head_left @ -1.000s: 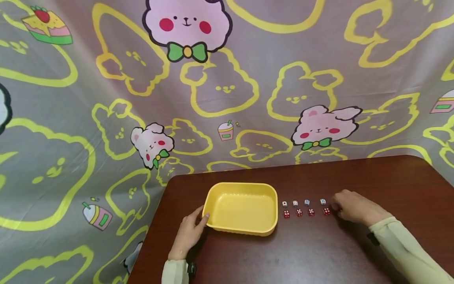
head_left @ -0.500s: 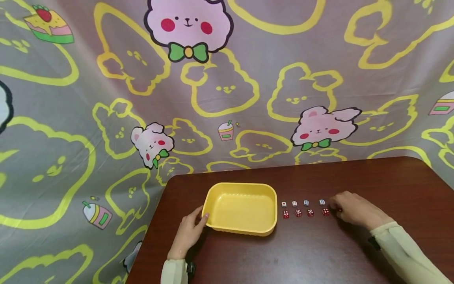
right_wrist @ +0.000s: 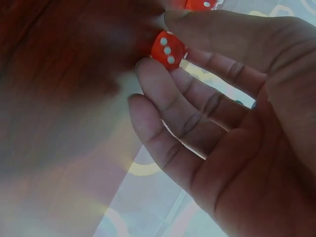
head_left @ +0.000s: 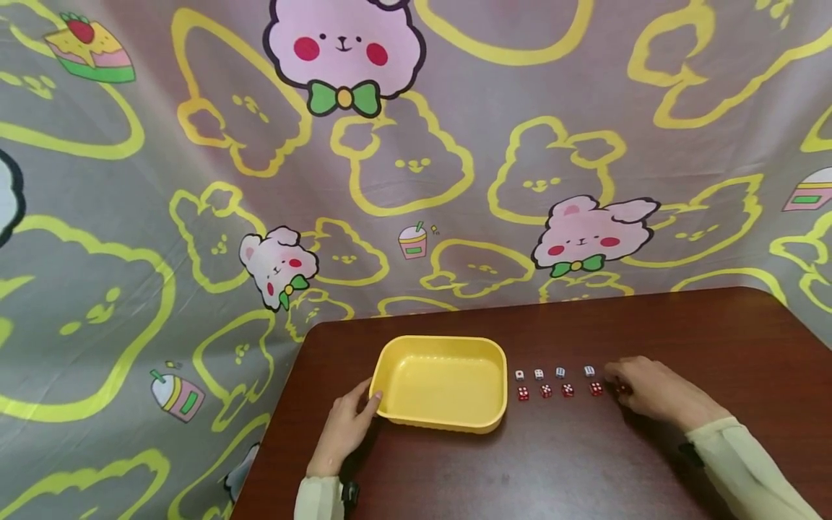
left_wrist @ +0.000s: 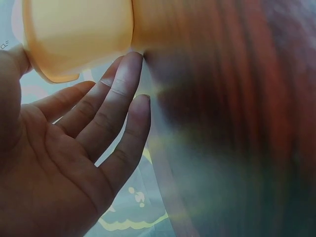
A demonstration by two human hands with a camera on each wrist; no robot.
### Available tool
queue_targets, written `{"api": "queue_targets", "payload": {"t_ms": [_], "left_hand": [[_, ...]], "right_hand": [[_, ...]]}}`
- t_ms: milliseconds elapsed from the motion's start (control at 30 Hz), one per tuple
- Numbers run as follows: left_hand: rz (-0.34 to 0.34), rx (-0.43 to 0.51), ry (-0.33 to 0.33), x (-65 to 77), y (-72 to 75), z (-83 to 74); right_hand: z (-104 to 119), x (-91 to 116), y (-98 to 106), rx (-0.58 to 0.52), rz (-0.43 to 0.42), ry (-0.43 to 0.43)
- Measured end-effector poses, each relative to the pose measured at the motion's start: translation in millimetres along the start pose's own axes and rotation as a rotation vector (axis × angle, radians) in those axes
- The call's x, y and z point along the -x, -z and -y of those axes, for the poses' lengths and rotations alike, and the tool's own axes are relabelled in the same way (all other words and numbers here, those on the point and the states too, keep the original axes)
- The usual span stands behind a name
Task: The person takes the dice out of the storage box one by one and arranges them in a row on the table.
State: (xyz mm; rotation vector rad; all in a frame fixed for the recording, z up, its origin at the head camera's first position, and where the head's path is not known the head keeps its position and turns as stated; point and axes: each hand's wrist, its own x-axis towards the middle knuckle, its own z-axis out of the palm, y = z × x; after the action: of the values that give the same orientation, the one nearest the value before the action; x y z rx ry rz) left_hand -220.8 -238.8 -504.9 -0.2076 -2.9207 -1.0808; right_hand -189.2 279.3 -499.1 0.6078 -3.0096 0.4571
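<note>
My left hand (head_left: 344, 430) holds the left end of a yellow plastic tray (head_left: 438, 421). In the left wrist view its thumb (left_wrist: 19, 58) is at the tray's rim and the fingers (left_wrist: 118, 91) reach along its outer wall. At the right end of two short rows of dice, my right hand (head_left: 653, 386) pinches a red die (right_wrist: 169, 50) low at the table, thumb on one side and fingertips on the other. Left of it lie several white dice (head_left: 539, 375) in the back row and several red dice (head_left: 546, 391) in the front row.
The dark brown wooden table (head_left: 520, 469) carries everything. Behind it and along the left hangs a grey curtain (head_left: 364, 274) with yellow outlines and cartoon bears. Another red die (right_wrist: 200, 4) shows at the top of the right wrist view.
My right hand has shifted slightly toward the table's front, and the red die under its fingers now shows in the head view. The left hand and tray stay put.
</note>
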Motion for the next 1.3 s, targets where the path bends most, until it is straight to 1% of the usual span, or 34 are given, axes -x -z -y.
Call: {"api": "queue_targets", "payload": {"t_ms": [267,400,500,600,667,800,933,1033,1167,1300], "left_hand": [[-0.001,-0.008,0.026,-0.7,-1.5,2.7],[0.007,-0.009,0.018,-1.6,-2.1,5.1],[-0.005,-0.006,0.015,-1.4,-2.1,8.2],[-0.012,-0.004,0.017,0.0,-0.8,10.7],[-0.018,-0.010,0.026,1.8,1.1,11.7],[-0.047,-0.049,0.041,7.1,5.2,10.9],[-0.106,-0.082,0.032,13.3,8.4,8.1],[-0.129,-0.081,0.019,17.2,10.6,3.7],[-0.130,-0.106,0.023,21.9,12.6,-3.6],[-0.137,-0.157,0.015,28.8,13.4,-10.9]], "right_hand": [[-3,6,-1,-0.004,-0.006,-0.018],[-3,10,1,0.002,-0.003,-0.010],[-3,13,4,-0.001,0.004,-0.016],[-1,16,7,-0.007,0.028,-0.023],[2,19,7,-0.007,0.041,-0.027],[11,25,9,-0.007,0.043,-0.002],[21,29,13,0.004,0.006,0.022],[29,31,15,0.019,-0.030,0.055],[42,34,14,0.036,-0.037,0.089],[54,38,13,0.060,-0.053,0.113]]}}
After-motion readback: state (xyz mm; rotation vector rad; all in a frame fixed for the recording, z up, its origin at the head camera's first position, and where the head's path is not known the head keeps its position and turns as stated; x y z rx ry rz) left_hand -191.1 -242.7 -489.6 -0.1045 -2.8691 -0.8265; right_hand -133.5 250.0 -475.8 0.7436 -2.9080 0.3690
